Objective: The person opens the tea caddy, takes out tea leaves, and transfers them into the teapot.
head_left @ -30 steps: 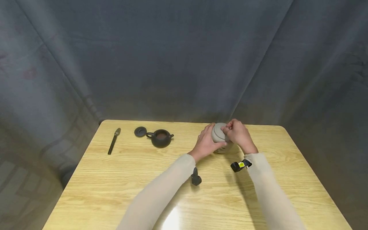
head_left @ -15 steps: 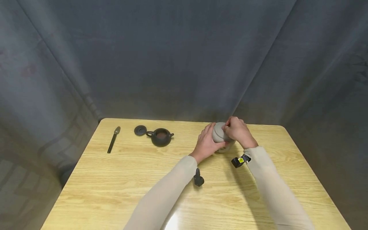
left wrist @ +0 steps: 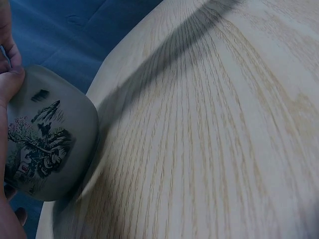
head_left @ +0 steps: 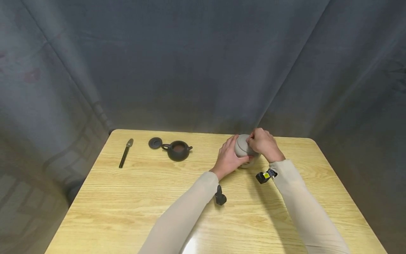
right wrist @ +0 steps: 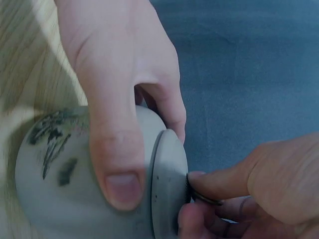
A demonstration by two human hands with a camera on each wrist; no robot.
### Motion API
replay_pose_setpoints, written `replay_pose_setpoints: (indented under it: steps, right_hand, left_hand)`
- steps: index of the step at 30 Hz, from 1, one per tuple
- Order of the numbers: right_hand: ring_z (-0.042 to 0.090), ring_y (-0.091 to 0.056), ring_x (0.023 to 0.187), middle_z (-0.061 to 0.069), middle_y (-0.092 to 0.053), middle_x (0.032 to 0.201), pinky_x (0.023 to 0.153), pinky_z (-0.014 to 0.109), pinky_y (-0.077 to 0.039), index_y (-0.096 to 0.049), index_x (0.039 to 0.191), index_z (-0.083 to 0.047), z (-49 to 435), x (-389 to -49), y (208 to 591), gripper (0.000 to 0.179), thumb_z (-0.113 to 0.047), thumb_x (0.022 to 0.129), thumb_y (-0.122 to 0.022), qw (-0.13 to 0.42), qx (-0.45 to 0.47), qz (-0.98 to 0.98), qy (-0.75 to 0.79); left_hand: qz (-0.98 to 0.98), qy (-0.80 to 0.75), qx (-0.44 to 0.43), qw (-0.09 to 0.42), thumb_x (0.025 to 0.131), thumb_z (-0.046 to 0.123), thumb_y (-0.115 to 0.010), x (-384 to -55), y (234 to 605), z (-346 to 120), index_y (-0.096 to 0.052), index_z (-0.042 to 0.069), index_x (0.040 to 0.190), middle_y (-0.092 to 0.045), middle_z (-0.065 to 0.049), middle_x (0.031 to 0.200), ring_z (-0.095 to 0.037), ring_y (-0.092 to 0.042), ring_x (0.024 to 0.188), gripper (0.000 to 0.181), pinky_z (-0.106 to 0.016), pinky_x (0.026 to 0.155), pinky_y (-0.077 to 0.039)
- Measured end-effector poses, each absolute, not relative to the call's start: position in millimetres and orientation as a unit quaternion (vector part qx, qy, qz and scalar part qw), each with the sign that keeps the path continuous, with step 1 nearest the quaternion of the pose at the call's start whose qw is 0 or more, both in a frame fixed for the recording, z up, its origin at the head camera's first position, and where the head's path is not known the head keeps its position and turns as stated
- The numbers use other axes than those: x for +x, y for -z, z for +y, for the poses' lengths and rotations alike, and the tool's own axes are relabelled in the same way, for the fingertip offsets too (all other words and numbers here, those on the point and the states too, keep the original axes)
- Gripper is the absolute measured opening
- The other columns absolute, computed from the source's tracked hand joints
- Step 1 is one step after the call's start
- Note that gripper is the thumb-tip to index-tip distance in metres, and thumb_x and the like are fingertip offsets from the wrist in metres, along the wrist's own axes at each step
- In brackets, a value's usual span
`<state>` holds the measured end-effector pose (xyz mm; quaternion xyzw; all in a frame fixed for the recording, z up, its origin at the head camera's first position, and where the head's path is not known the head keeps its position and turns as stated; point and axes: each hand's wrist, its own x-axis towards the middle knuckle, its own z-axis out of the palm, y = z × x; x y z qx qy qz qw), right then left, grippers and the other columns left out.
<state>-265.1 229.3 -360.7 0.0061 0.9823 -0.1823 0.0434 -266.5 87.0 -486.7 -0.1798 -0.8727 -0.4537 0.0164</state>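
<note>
A grey ceramic tea jar (head_left: 242,150) with a painted landscape stands near the table's far edge, right of centre. My left hand (head_left: 227,158) wraps its side, the thumb across the front below the lid in the right wrist view. On top sits the round grey lid (right wrist: 168,184), with a narrow dark seam showing under its rim. My right hand (head_left: 265,144) pinches a dark ring (right wrist: 205,198) at the middle of the lid between thumb and curled fingers. The painted side (left wrist: 42,144) faces the left wrist camera.
To the left stands a dark teapot (head_left: 178,155), uncovered, with its lid (head_left: 155,143) lying beside the handle. Farther left lies a dark-handled tea scoop (head_left: 125,153). A grey curtain (head_left: 190,70) hangs behind the wooden table (head_left: 142,197).
Both hands keep their hold on the jar and its lid. My right hand and forearm have shifted very slightly; the teapot and scoop stay where they were.
</note>
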Motion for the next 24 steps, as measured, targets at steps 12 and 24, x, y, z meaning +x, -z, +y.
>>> replay_pose_setpoints:
  steps: [12,24]
  right_hand:
    - [0.038,-0.073,0.091,0.022,-0.077,0.105,0.068,0.047,-0.055,-0.075,0.1,-0.001,227,-258,368,0.021,-0.021,0.102,-0.067,-0.011,0.009,0.987,0.157]
    - [0.027,-0.063,0.074,0.017,-0.071,0.085,0.059,0.028,-0.045,-0.07,0.089,0.003,238,-263,377,0.019,-0.012,0.1,-0.067,-0.028,-0.007,0.967,0.254]
  left_hand:
    - [-0.868,0.462,-0.181,0.016,0.088,0.057,-0.082,-267,488,87,-0.028,0.017,0.169,-0.036,-0.001,0.172,-0.026,-0.047,0.15,0.105,-0.053,0.124,-0.04]
    - [-0.869,0.46,-0.181,0.006,0.09,0.058,-0.081,-266,488,88,-0.027,0.02,0.169,-0.037,-0.001,0.172,-0.028,-0.049,0.148,0.103,-0.053,0.124,-0.038]
